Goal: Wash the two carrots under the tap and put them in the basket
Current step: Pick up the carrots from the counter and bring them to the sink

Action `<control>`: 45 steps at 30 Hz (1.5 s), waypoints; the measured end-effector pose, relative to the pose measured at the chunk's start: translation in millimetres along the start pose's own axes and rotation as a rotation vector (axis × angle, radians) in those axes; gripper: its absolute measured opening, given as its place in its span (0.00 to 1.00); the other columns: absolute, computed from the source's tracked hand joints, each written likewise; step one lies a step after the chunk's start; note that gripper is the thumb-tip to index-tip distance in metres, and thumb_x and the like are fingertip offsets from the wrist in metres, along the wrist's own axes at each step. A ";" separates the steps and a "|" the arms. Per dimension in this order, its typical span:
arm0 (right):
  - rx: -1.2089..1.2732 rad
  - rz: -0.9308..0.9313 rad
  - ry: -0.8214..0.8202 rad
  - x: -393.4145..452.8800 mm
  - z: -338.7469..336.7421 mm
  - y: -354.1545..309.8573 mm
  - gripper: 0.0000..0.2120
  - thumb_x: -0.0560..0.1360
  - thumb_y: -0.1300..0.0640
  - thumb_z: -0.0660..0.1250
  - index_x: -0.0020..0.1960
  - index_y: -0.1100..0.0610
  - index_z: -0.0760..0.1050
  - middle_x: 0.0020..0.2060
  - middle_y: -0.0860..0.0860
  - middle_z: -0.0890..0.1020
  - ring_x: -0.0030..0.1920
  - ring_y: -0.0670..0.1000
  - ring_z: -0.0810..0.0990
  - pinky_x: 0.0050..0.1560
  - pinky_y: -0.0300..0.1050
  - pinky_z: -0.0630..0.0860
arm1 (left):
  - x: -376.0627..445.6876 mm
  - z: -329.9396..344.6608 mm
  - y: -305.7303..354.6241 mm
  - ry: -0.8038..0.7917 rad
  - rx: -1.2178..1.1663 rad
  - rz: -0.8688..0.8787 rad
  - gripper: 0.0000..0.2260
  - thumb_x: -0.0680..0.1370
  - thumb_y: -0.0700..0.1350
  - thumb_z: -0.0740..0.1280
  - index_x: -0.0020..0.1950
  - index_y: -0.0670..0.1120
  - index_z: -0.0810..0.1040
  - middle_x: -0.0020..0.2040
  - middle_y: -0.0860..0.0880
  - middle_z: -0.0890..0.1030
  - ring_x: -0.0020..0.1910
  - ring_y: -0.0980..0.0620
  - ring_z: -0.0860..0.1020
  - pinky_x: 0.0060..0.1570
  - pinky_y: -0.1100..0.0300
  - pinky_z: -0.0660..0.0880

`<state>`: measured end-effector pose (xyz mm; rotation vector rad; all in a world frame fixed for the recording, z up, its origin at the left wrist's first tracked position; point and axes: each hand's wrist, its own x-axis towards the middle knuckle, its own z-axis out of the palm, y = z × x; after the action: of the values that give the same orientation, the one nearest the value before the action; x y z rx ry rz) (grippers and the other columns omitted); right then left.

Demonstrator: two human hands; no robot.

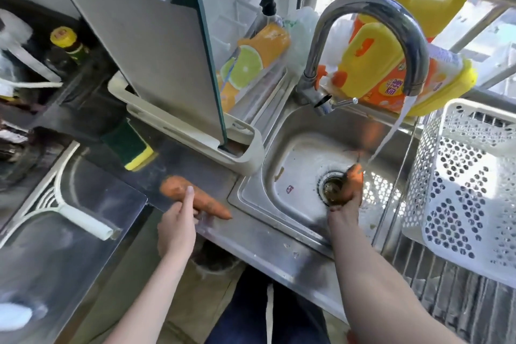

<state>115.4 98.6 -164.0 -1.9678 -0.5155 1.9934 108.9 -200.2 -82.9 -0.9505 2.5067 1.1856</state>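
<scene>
Holding one muddy orange carrot (352, 184) in my right grip (344, 204) under the water, my left grip (178, 218) closes on the second tapered carrot (192, 198), its tip toward four o'clock on the steel table (251, 234).

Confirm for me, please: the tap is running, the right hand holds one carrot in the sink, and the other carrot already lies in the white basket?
Not quite. The head view shows the other carrot on the counter, under the left hand; the white basket holds no carrot. The rest is right.

we saw the right hand (344, 205) hide most of its blurred carrot (354, 180). the frame's right edge cut off the basket (435, 176).
</scene>
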 end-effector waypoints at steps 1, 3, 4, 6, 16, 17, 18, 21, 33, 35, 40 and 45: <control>-0.004 0.011 0.018 6.3 -0.2 -2.3 0.27 0.73 0.44 0.70 0.67 0.55 0.70 0.64 0.49 0.78 0.53 0.48 0.82 0.50 0.40 0.81 | 1.3 1.2 0.2 0.011 -0.012 0.004 0.27 0.78 0.66 0.54 0.37 0.46 0.77 0.37 0.47 0.80 0.42 0.42 0.79 0.47 0.48 0.77; -0.089 0.039 0.016 23.7 -4.9 -4.3 0.22 0.71 0.41 0.70 0.59 0.52 0.75 0.50 0.45 0.79 0.34 0.46 0.76 0.28 0.33 0.73 | 2.5 4.1 2.1 0.043 -0.007 0.010 0.26 0.78 0.66 0.56 0.37 0.45 0.77 0.38 0.46 0.81 0.43 0.42 0.79 0.45 0.50 0.74; -0.150 0.070 0.012 29.5 -7.5 -5.2 0.16 0.70 0.39 0.69 0.49 0.51 0.76 0.41 0.45 0.77 0.26 0.45 0.69 0.21 0.31 0.65 | 2.7 5.3 3.9 0.057 0.006 0.003 0.26 0.78 0.66 0.56 0.37 0.45 0.77 0.38 0.46 0.81 0.43 0.42 0.78 0.44 0.51 0.73; -0.256 0.075 -0.025 42.7 -17.1 -6.9 0.15 0.70 0.40 0.68 0.39 0.50 0.70 0.29 0.45 0.71 0.17 0.43 0.60 0.17 0.30 0.58 | 2.8 7.0 7.4 0.066 0.032 -0.022 0.27 0.77 0.65 0.56 0.39 0.44 0.78 0.40 0.47 0.81 0.43 0.43 0.78 0.43 0.52 0.71; -0.315 0.128 0.002 -14.3 7.6 1.4 0.18 0.72 0.39 0.67 0.53 0.50 0.70 0.39 0.47 0.68 0.31 0.46 0.63 0.25 0.36 0.60 | 9.6 0.5 18.7 -0.003 0.012 -0.096 0.25 0.79 0.61 0.57 0.36 0.43 0.78 0.35 0.47 0.81 0.38 0.45 0.78 0.41 0.54 0.71; -0.441 -0.001 -0.034 -33.8 11.1 8.9 0.17 0.74 0.43 0.67 0.56 0.53 0.71 0.42 0.49 0.71 0.34 0.48 0.68 0.27 0.38 0.66 | 9.3 -0.2 20.8 -0.011 0.001 -0.089 0.25 0.80 0.60 0.57 0.35 0.42 0.77 0.34 0.47 0.81 0.36 0.46 0.78 0.38 0.55 0.69; -0.591 -0.201 -0.090 -52.6 13.3 19.1 0.14 0.76 0.46 0.67 0.55 0.55 0.72 0.41 0.50 0.73 0.36 0.50 0.71 0.32 0.42 0.72 | 9.1 -0.8 22.4 -0.029 -0.030 -0.083 0.24 0.80 0.58 0.58 0.35 0.42 0.77 0.33 0.47 0.80 0.34 0.47 0.77 0.35 0.57 0.69; -0.941 -0.737 -0.539 -112.1 3.8 52.2 0.08 0.76 0.52 0.68 0.46 0.55 0.73 0.32 0.49 0.74 0.33 0.47 0.72 0.40 0.45 0.70 | 9.1 -5.8 22.5 -0.125 -0.140 -0.051 0.20 0.81 0.51 0.61 0.34 0.41 0.74 0.28 0.47 0.76 0.22 0.53 0.73 0.23 0.65 0.68; -1.965 -1.434 -0.980 -147.3 27.7 133.5 0.23 0.77 0.55 0.65 0.68 0.62 0.67 0.60 0.59 0.76 0.61 0.61 0.72 0.61 0.52 0.69 | 14.4 -17.0 23.4 -0.233 -0.113 -0.040 0.17 0.81 0.52 0.61 0.42 0.40 0.75 0.31 0.47 0.76 0.15 0.60 0.71 0.16 0.70 0.65; -1.994 -1.477 -0.923 -152.3 31.8 138.0 0.19 0.77 0.54 0.64 0.65 0.62 0.69 0.59 0.60 0.76 0.61 0.61 0.72 0.60 0.52 0.67 | 16.3 -17.9 23.3 -0.220 -0.173 -0.082 0.17 0.81 0.53 0.61 0.44 0.40 0.76 0.32 0.47 0.76 0.15 0.60 0.70 0.16 0.68 0.66; -1.980 -1.351 -0.751 -176.4 31.6 136.8 0.16 0.76 0.45 0.63 0.53 0.58 0.76 0.52 0.56 0.81 0.57 0.60 0.74 0.58 0.54 0.64 | 25.8 -27.4 18.5 -0.158 -0.281 -0.130 0.18 0.81 0.55 0.59 0.49 0.40 0.76 0.38 0.45 0.78 0.21 0.57 0.74 0.21 0.66 0.68; -1.489 -0.303 -0.677 -196.0 -3.0 76.0 0.11 0.73 0.48 0.70 0.48 0.55 0.77 0.40 0.51 0.80 0.43 0.51 0.78 0.45 0.42 0.73 | 29.7 -34.6 14.0 -0.095 -0.286 -0.097 0.19 0.82 0.55 0.56 0.48 0.41 0.76 0.37 0.48 0.77 0.31 0.51 0.74 0.32 0.61 0.69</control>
<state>126.1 -56.7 -22.8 -1.2936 -2.8462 2.1258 80.1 -233.5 -64.6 -1.0407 2.2297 1.5460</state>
